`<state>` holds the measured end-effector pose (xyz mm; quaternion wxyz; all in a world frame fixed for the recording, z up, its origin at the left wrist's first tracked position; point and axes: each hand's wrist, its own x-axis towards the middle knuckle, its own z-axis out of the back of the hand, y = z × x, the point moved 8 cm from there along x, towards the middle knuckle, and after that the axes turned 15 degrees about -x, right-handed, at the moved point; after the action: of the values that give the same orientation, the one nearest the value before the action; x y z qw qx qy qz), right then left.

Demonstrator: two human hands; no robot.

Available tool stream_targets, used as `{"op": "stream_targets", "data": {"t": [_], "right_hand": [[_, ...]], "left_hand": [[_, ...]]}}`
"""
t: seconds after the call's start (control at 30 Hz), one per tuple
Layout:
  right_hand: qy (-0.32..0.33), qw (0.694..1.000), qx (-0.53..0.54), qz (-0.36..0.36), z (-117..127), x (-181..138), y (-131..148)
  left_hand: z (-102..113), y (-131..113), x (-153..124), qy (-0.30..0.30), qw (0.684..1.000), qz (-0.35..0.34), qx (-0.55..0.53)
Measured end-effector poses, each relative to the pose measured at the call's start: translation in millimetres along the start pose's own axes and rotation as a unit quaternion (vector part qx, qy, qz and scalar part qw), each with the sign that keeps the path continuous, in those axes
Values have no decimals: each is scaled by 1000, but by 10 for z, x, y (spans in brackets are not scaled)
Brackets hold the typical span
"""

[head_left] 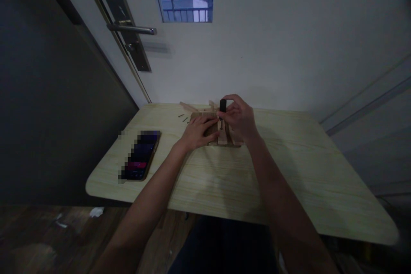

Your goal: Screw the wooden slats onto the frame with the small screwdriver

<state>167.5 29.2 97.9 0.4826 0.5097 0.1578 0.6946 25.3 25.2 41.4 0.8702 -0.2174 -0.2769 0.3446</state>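
Observation:
My left hand (199, 132) lies flat on a brown wooden board (210, 129), its fingers stretched and thumb apart, the tips reaching toward a pale wooden strip (222, 138) on the board. Over the strip's far end, my right hand (239, 116) is closed round an upright black-handled tool (223, 105), which looks like a screwdriver. Beneath those fingers a thin dark screw or shaft (221, 124) meets the strip; the exact contact is too small to make out. Another strip of wood (236, 139) shows partly under my right wrist.
Several small screws or nails (181, 115) lie left of the board. Thin wood pieces (189, 106) rest at the back of the table (205, 180). A phone (141, 154) lies at the left. Behind stands a white door with a metal handle (131, 29).

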Motion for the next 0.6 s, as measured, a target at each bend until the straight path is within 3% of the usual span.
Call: {"op": "stream_targets", "data": {"t": [0.23, 0.47, 0.6], "right_hand": [[44, 995, -75, 43, -5, -30, 83], [85, 995, 36, 46, -43, -69, 66], [77, 994, 77, -3, -39, -69, -35]], "left_hand": [[-19, 27, -8, 9, 1000, -11, 3], [-13, 4, -17, 6, 1000, -8, 5], [-14, -8, -20, 7, 1000, -13, 9]]}}
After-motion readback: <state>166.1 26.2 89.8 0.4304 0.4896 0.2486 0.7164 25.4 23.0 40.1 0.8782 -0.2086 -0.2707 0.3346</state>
